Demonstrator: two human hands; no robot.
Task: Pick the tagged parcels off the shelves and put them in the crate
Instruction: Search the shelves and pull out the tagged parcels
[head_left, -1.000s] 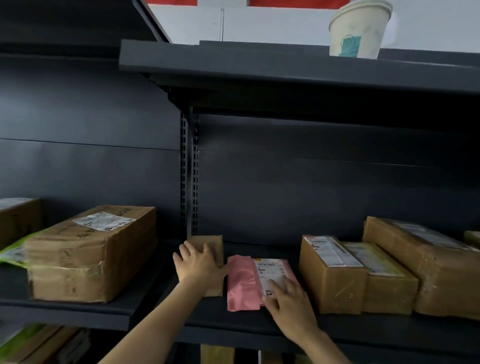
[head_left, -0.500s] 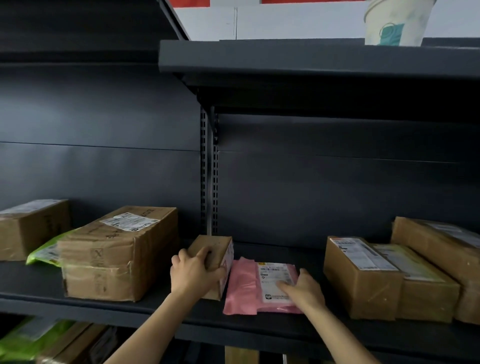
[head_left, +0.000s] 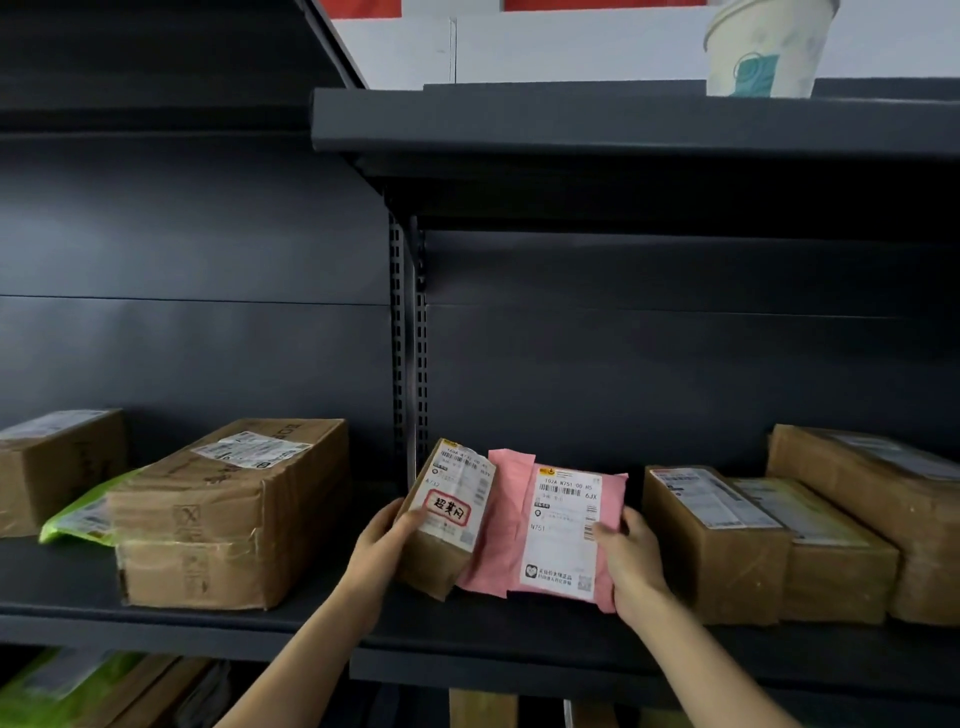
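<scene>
My left hand grips a small brown cardboard box, tilted up so its white label with a red-framed tag faces me. My right hand holds the right edge of a pink mailer bag with a white shipping label, also tipped up toward me. Both parcels rest with their lower edges on the dark shelf, the box overlapping the bag's left side. No crate is in view.
A large taped carton sits left, with a green bag and another box beyond it. Three brown boxes stand close on the right. A paper cup sits on the upper shelf. More parcels lie on the shelf below.
Both parcels have been tipped up from lying flat so their labels face me; my left hand shifted to the box's side and my right hand to the bag's right edge.
</scene>
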